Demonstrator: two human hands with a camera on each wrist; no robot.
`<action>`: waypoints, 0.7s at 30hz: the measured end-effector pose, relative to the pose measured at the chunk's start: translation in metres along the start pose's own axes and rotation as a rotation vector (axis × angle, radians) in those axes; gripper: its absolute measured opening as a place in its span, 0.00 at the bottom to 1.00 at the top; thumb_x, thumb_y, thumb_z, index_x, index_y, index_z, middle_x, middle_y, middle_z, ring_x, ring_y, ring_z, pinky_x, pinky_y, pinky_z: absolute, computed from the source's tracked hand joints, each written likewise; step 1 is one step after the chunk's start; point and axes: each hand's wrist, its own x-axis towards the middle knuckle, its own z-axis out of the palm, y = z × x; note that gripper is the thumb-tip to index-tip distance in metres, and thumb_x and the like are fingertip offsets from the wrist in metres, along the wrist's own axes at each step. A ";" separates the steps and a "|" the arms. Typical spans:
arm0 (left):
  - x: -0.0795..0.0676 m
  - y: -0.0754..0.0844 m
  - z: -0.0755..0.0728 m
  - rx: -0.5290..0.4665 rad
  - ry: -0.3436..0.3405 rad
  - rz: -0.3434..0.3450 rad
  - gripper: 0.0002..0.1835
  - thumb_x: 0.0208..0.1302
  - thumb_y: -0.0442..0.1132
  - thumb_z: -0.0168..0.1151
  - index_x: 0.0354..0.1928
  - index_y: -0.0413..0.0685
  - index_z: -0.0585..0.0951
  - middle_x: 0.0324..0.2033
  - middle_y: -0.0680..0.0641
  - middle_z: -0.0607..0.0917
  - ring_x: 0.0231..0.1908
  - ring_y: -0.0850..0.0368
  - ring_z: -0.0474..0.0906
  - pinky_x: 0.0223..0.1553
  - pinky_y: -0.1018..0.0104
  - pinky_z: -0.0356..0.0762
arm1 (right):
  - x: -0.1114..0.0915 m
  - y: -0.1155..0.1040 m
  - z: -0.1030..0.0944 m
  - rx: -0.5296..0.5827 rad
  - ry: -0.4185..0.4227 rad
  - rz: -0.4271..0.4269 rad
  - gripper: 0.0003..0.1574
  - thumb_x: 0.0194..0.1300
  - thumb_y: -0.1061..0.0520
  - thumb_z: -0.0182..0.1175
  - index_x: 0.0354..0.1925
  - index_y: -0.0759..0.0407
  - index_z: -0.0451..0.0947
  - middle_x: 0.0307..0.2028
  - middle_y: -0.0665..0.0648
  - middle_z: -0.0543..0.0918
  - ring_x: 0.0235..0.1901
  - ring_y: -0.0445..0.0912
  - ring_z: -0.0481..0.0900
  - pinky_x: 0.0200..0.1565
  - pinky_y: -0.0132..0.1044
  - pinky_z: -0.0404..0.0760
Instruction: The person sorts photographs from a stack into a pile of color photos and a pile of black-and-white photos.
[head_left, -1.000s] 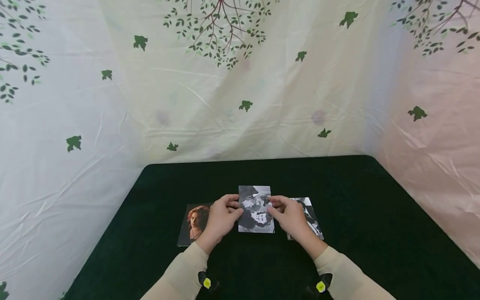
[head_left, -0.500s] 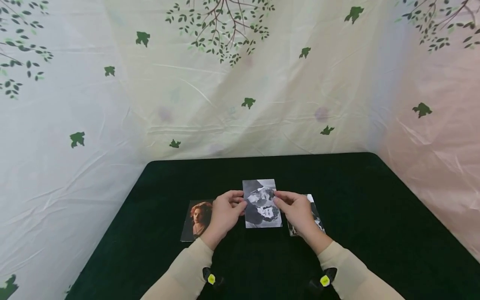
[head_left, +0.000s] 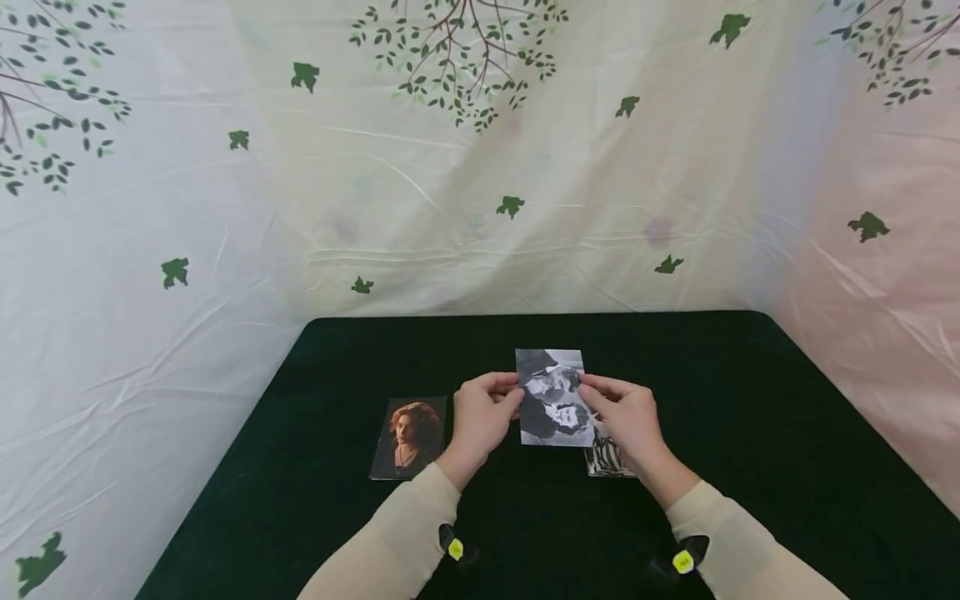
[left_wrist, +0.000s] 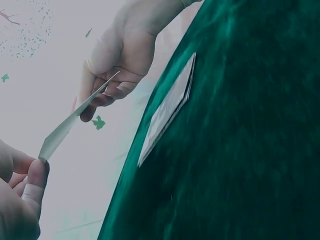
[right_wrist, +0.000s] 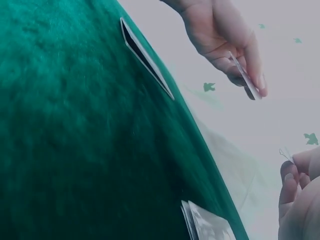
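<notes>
Both hands hold up one black-and-white photo card (head_left: 551, 408) above the table, its face toward the head camera. The left hand (head_left: 478, 417) pinches its left edge between thumb and fingers. At the opposite edge the right hand (head_left: 628, 421) pinches it the same way. In the left wrist view the card (left_wrist: 65, 132) appears nearly edge-on, tilted between the two hands. Left of the hands lies a stack of cards (head_left: 408, 440) topped by a red-haired portrait. Another stack (head_left: 606, 457), black and white on top, is partly hidden behind the right hand and held card.
A dark green cloth (head_left: 300, 500) covers the table. Pale fabric (head_left: 420, 192) with printed leaves and branches hangs behind it and at both sides. In the right wrist view, a card stack (right_wrist: 212, 223) lies near the bottom edge and another (right_wrist: 145, 60) near the top.
Both hands have moved the photo card rightward and slightly away, so it now overlaps the right stack in view. More of the portrait stack shows. The head view has also shifted slightly.
</notes>
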 end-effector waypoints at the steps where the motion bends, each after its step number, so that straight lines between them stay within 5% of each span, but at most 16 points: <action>1: 0.000 0.001 0.004 -0.018 0.013 0.007 0.10 0.59 0.33 0.67 0.43 0.46 0.86 0.33 0.51 0.86 0.25 0.61 0.81 0.28 0.69 0.81 | 0.000 0.000 -0.003 -0.004 0.006 -0.002 0.24 0.62 0.44 0.65 0.54 0.51 0.81 0.53 0.55 0.79 0.44 0.48 0.79 0.40 0.34 0.81; 10: -0.007 0.006 0.044 -0.103 0.041 0.004 0.08 0.58 0.31 0.68 0.40 0.46 0.87 0.29 0.54 0.85 0.22 0.63 0.80 0.26 0.70 0.80 | -0.008 0.012 -0.034 -0.079 0.080 0.012 0.30 0.62 0.40 0.63 0.57 0.53 0.79 0.55 0.55 0.78 0.48 0.46 0.76 0.41 0.28 0.79; 21: -0.009 0.003 0.075 -0.063 -0.048 -0.067 0.11 0.58 0.32 0.68 0.43 0.48 0.86 0.29 0.59 0.83 0.23 0.65 0.80 0.27 0.72 0.79 | -0.013 0.023 -0.067 -0.242 0.131 -0.001 0.34 0.62 0.34 0.60 0.57 0.54 0.79 0.55 0.57 0.79 0.48 0.45 0.74 0.38 0.26 0.76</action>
